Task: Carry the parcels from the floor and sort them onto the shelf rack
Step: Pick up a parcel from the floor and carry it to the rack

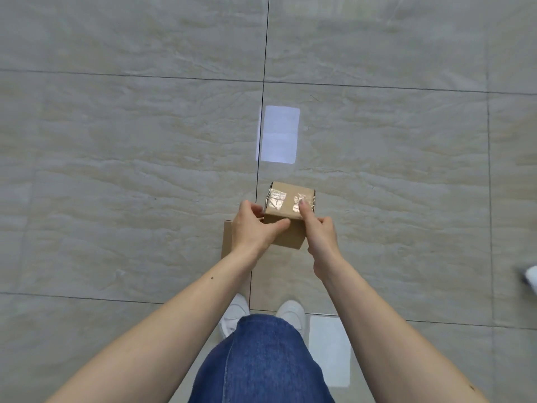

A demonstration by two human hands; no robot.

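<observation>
Seen from above, a person stands on a glossy beige tiled floor (116, 170) crossed by thin dark grout lines, with both bare forearms stretched forward and down. Between the hands sits a small brown cardboard parcel with crinkled clear tape across its top (289, 200), raised clear of the floor just ahead of the person's feet. The left hand (255, 228) closes on the parcel's left side, fingertips at the left edge and the thumb reaching along the near face, so its grip is clamped on the box. The right hand (318, 231) holds the right side, its thumb pressed on the taped top and the other fingers curled behind the near right corner, likewise clamped on the box. Directly beneath and partly hidden by the hands and the small box lies a second plain brown cardboard parcel (229, 239), its left edge showing beside the left wrist; whether the two boxes touch cannot be told. A bright rectangular reflection of light (279, 134) lies on the tile beyond the parcels, and another pale patch (329, 351) shows near the right foot. Below are the person's blue denim trouser leg (261, 362) and white shoes (292, 314). A blurred white object (530, 279) sits at the right edge.
</observation>
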